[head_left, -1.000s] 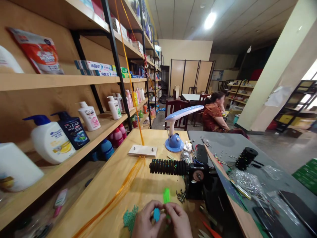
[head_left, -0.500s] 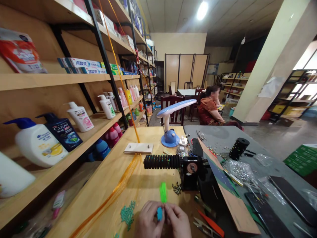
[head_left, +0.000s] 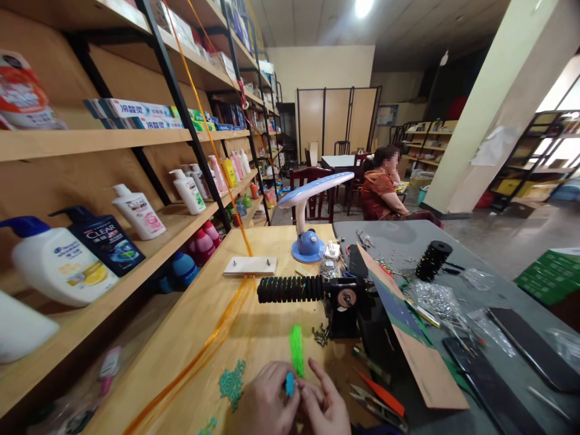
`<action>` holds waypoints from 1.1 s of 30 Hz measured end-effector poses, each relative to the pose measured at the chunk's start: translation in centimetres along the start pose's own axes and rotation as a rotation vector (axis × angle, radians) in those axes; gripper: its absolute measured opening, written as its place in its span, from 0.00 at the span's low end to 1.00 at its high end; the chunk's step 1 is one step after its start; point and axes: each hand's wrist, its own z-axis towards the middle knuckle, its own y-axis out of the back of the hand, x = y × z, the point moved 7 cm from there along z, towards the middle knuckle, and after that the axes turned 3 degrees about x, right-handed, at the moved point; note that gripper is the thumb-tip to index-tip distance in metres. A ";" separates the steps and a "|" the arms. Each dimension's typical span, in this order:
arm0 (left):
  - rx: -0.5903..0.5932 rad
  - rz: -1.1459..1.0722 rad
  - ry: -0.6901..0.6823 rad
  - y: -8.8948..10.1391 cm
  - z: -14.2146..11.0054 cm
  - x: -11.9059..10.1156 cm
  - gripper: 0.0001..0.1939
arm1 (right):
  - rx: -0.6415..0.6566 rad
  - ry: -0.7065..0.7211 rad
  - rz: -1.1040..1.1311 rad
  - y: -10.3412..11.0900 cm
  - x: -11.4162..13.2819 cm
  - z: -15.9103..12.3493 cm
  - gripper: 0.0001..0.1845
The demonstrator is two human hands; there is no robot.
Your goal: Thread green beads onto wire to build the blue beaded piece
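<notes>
My left hand is closed, and a small blue piece shows between its fingers. Touching it on the right is my right hand, its index finger raised and its other fingertips pressed together near the left fingers. Whatever those fingertips hold is too small to make out. Just beyond the hands lies a bundle of bright green strands. To the left, a pile of small teal pieces is spread on the wooden tabletop.
A black ribbed roller on a machine stands ahead, small metal parts below it. Orange-handled snips lie right. Orange threads run through a white plate. A blue lamp stands behind; a person sits farther back.
My right index finger has lifted away from the pinch and now points up. The blue piece stays in my left hand. The whole view has shifted slightly.
</notes>
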 end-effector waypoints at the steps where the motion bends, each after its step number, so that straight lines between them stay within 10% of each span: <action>1: 0.004 0.010 -0.006 -0.1 0.0 0.0 0.06 | 0.004 0.003 0.000 0.0 -0.1 0.0 0.39; 27: 0.079 0.069 -0.019 -1.2 -0.2 0.3 0.06 | 0.074 0.069 -0.099 0.1 -0.5 -0.2 0.37; 33: 0.013 -0.056 -0.026 0.0 0.4 0.3 0.06 | 0.141 0.349 -0.771 1.9 7.8 1.0 0.20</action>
